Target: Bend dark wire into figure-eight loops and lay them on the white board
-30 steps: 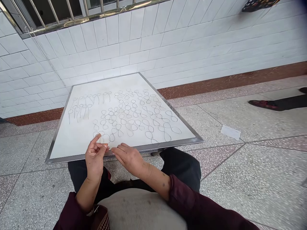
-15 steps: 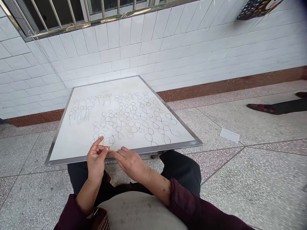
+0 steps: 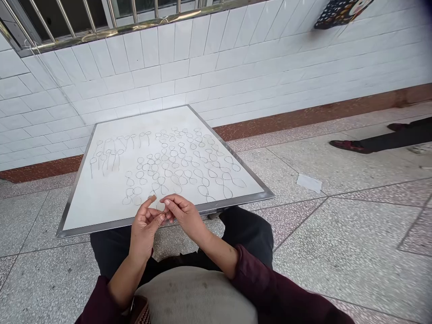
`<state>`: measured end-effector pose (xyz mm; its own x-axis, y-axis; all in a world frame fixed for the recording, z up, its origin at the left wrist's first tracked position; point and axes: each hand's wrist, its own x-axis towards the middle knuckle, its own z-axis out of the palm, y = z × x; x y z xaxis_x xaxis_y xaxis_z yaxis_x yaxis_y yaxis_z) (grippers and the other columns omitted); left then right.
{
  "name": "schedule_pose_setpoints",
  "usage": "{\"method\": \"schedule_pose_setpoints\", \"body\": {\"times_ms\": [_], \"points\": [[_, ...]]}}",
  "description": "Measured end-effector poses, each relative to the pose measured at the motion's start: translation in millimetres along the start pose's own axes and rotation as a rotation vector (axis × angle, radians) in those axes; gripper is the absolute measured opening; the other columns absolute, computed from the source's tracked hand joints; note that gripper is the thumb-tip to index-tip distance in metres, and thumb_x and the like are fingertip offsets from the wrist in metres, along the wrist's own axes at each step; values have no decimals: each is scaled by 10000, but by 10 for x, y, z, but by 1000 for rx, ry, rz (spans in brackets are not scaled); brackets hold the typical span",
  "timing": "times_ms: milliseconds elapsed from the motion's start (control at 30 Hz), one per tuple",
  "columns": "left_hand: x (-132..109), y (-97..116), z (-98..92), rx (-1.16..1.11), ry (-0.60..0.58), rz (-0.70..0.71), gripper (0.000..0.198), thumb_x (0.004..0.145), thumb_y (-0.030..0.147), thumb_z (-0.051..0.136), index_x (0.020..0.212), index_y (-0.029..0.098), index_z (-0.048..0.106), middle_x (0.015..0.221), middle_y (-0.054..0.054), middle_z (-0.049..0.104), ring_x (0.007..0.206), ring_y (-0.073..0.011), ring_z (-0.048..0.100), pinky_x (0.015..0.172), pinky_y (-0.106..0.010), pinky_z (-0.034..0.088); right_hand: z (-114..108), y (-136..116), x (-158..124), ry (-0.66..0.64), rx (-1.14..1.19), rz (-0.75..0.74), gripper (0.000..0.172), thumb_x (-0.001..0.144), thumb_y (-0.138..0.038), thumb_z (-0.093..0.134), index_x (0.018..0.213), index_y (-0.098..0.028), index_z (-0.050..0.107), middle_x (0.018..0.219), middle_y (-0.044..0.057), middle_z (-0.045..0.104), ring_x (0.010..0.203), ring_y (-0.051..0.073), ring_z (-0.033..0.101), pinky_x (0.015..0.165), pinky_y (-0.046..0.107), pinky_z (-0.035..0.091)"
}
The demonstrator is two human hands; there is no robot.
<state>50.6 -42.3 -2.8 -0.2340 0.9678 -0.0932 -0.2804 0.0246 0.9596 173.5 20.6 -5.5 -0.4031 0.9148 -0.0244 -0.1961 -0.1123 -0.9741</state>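
A white board with a grey metal frame lies in front of me above my knees. Many thin dark wire loops, mostly figure-eights, are laid out across it. At the near edge, my left hand is closed in a pinch, thumb against finger, on a thin wire that shows faintly as a curve. My right hand is closed beside it, its fingertips touching the same wire near the left thumb. Most of this wire is hidden by the fingers.
Single-loop wires with straight tails lie at the board's far left. Behind is a white tiled wall with a barred window. A white paper lies on the speckled floor; another person's legs are at the right.
My right hand has turned and its fingers have lifted and curled in toward the left fingertips. Both hands shifted slightly right over the board's edge. The view swung a little rightward.
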Motion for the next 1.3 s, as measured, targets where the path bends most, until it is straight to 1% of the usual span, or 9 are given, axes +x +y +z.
{"method": "schedule_pose_setpoints", "body": {"times_ms": [133, 267, 400, 500, 667, 900, 1067, 1167, 1300], "points": [[3, -82, 14, -162, 27, -27, 549, 747, 243, 774, 1265, 232, 592, 804, 10, 665, 762, -129, 633, 794, -301, 511, -14, -19, -30, -6, 79, 13, 312, 837, -500, 633, 918, -198, 641, 711, -30, 590, 532, 82, 551, 504, 227, 484], [-4, -88, 6, -189, 40, -60, 525, 730, 227, 787, 1229, 225, 624, 782, 12, 647, 723, -117, 620, 695, -254, 505, -49, -16, -30, -41, 82, 50, 297, 844, -473, 640, 945, -194, 651, 740, -25, 591, 593, 88, 558, 556, 234, 480], [-9, -62, -16, -149, 20, -94, 533, 715, 228, 795, 1222, 214, 632, 753, 8, 645, 737, -127, 620, 652, -238, 497, -113, -37, 4, -162, 7, 86, 285, 831, -450, 662, 930, -183, 667, 704, -33, 587, 610, 88, 519, 615, 251, 463], [-3, -56, -41, -152, 16, -106, 522, 699, 229, 805, 1198, 217, 650, 733, 18, 636, 698, -111, 609, 642, -229, 493, -141, -48, 33, -220, -17, 120, 300, 828, -455, 661, 927, -172, 669, 704, -31, 587, 625, 91, 526, 631, 256, 453], [7, -45, -67, -136, -27, -143, 516, 697, 230, 805, 1190, 223, 652, 684, 29, 626, 685, -112, 612, 630, -221, 475, -144, -36, 69, -272, -27, 143, 322, 814, -474, 668, 920, -171, 683, 665, -41, 563, 604, 85, 498, 591, 236, 410], [2, -8, -76, -119, -54, -231, 588, 683, 222, 811, 1238, 222, 616, 751, 9, 668, 667, -110, 600, 601, -214, 436, -190, -54, 123, -463, 54, 231, 274, 802, -420, 709, 834, -151, 667, 651, -32, 608, 584, 70, 519, 545, 210, 349], [10, -17, -93, -126, -82, -250, 543, 720, 245, 789, 1237, 227, 624, 762, 8, 658, 673, -103, 591, 623, -219, 442, -190, -52, 133, -450, 92, 208, 260, 783, -403, 733, 846, -166, 645, 654, -39, 625, 574, 77, 555, 508, 205, 333], [17, -26, -98, -153, -75, -245, 494, 747, 270, 773, 1220, 227, 636, 749, 14, 636, 683, -107, 596, 643, -232, 456, -198, -50, 139, -452, 90, 191, 255, 798, -394, 722, 873, -161, 651, 661, -32, 629, 583, 80, 571, 497, 199, 330], [21, -29, -96, -160, -84, -264, 479, 740, 275, 774, 1198, 207, 649, 743, 2, 640, 660, -107, 589, 654, -243, 460, -219, -47, 141, -452, 98, 167, 253, 793, -376, 734, 900, -163, 649, 703, -26, 642, 596, 82, 580, 527, 207, 372]]}}
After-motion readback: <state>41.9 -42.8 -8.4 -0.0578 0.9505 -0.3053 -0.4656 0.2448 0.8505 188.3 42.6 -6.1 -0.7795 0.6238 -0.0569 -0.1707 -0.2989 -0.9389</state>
